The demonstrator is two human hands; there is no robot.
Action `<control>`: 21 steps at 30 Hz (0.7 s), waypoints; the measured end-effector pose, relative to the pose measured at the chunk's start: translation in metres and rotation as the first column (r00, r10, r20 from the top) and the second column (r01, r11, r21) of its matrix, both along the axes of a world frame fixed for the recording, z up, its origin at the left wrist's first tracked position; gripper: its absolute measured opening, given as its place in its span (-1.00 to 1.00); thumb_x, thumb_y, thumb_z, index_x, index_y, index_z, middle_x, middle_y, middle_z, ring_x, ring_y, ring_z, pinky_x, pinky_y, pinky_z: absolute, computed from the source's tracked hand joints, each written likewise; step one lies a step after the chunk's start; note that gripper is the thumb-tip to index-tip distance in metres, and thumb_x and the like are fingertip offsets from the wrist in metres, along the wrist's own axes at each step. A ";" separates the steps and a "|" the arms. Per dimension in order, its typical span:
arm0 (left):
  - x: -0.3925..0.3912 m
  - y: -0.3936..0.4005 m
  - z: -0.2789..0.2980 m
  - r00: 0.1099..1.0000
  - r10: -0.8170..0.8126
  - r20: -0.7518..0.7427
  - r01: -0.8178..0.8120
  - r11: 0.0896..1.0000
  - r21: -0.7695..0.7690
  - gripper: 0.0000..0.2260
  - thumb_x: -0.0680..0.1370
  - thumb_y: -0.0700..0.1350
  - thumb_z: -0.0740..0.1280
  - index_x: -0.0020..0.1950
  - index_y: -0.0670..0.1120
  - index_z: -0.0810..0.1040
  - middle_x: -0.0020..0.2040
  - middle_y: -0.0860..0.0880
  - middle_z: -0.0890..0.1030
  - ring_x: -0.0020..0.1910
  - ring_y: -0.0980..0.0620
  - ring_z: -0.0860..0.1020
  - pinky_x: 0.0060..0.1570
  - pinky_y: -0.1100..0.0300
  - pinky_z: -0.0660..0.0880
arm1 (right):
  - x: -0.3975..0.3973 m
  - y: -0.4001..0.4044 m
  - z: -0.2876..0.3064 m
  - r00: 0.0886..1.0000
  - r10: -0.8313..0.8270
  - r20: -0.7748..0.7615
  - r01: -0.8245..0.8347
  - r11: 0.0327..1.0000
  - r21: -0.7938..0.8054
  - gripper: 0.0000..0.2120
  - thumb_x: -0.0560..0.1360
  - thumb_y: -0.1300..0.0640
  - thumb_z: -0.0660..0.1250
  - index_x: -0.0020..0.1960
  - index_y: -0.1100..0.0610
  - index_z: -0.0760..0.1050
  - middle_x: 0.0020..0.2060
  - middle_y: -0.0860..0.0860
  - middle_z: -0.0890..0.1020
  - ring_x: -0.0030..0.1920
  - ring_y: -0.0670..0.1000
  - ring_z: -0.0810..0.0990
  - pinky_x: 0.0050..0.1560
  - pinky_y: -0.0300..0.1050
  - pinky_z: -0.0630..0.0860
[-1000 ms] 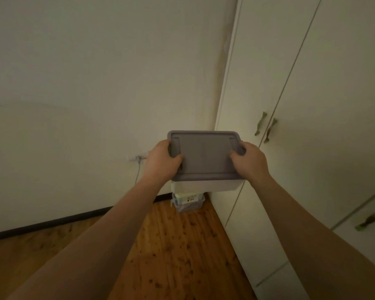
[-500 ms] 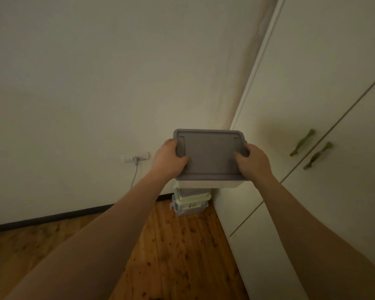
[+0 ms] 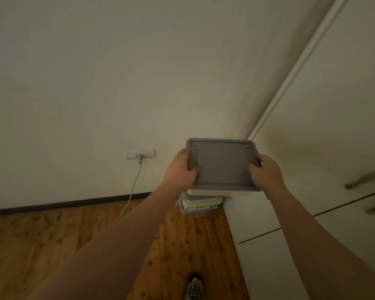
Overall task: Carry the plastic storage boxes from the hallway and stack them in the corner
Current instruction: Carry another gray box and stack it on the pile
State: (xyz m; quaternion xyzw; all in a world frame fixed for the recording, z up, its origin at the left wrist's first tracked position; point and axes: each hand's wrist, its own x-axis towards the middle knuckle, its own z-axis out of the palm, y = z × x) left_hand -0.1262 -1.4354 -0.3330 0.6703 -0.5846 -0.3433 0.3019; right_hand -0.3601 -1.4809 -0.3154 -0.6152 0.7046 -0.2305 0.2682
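I hold a plastic storage box with a grey lid (image 3: 222, 164) and a pale body out in front of me, above the floor. My left hand (image 3: 179, 169) grips its left edge with the thumb on the lid. My right hand (image 3: 266, 171) grips its right edge the same way. Directly below and behind it, in the corner between the wall and the wardrobe, stands a stack of boxes (image 3: 200, 204) with a pale green lid showing. The held box hides most of that stack.
A white wardrobe (image 3: 312, 148) with green handles (image 3: 364, 180) fills the right side. On the wall to the left, a white socket (image 3: 139, 154) has a cable (image 3: 134, 187) hanging to the wooden floor (image 3: 178, 245). A foot in a dark shoe (image 3: 194, 286) shows at the bottom.
I have moved closer to the corner; the stack of boxes looks nearer and sits right under the held box. Both hands keep the same grip.
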 end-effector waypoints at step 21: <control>-0.016 -0.131 -0.168 0.982 0.150 -0.111 -0.122 0.967 0.224 -0.59 0.59 -0.25 0.21 0.44 -0.06 0.37 0.33 -0.03 0.47 0.29 -0.04 0.45 0.10 0.24 0.37 | -0.014 -0.163 -0.177 0.996 0.058 0.067 -0.066 0.990 0.122 -0.66 0.53 0.22 0.25 0.29 0.09 0.52 0.17 0.07 0.55 -0.01 0.04 0.46 -0.01 -0.10 0.38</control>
